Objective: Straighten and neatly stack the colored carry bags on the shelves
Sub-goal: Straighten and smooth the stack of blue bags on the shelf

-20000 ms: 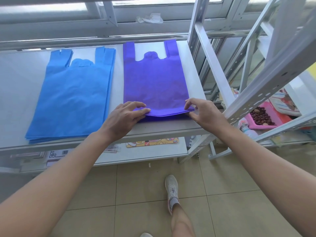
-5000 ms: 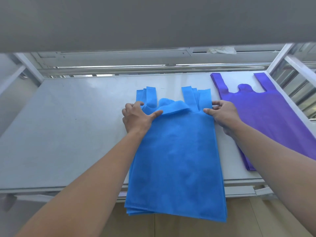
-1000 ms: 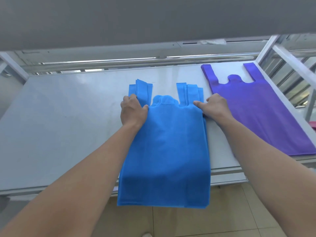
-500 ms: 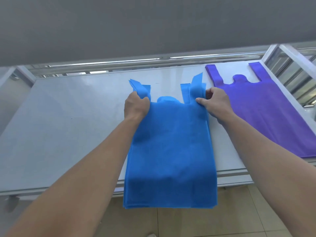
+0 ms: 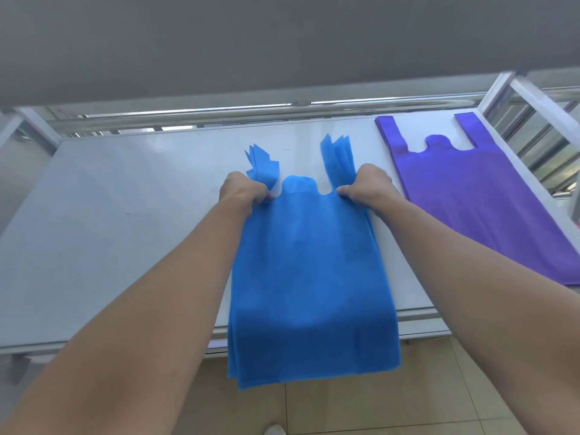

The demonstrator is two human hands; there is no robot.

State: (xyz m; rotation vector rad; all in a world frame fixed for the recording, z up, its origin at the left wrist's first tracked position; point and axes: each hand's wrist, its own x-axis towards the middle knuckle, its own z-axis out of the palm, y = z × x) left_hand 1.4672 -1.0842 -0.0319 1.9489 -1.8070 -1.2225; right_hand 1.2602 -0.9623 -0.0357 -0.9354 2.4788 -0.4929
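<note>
At the bottom edge, the tip of a light shoe (image 5: 275, 430) shows on the beige tiled floor (image 5: 345, 409). Above it, the lower end of the stack of blue carry bags (image 5: 310, 277) hangs past the front edge of the white shelf (image 5: 125, 230), its layers slightly fanned at the lower left corner. The rest of the stack lies along the shelf, running away from the person between the two bare forearms.

At the far end of the stack, the left hand (image 5: 241, 191) is curled tight on the base of the left handles, and the right hand (image 5: 368, 185) grips the base of the right handles. The hands are apart, with the bags' rounded centre tab between them. Beyond the knuckles both bunches of handle strips splay upward; the top end seems raised a little off the shelf, though this is hard to judge.

To the right, apart from the blue stack, the purple carry bags (image 5: 470, 196) lie flat, handles pointing away. Behind runs a metal rail (image 5: 282, 113), under the grey underside of the upper shelf (image 5: 282, 42).
</note>
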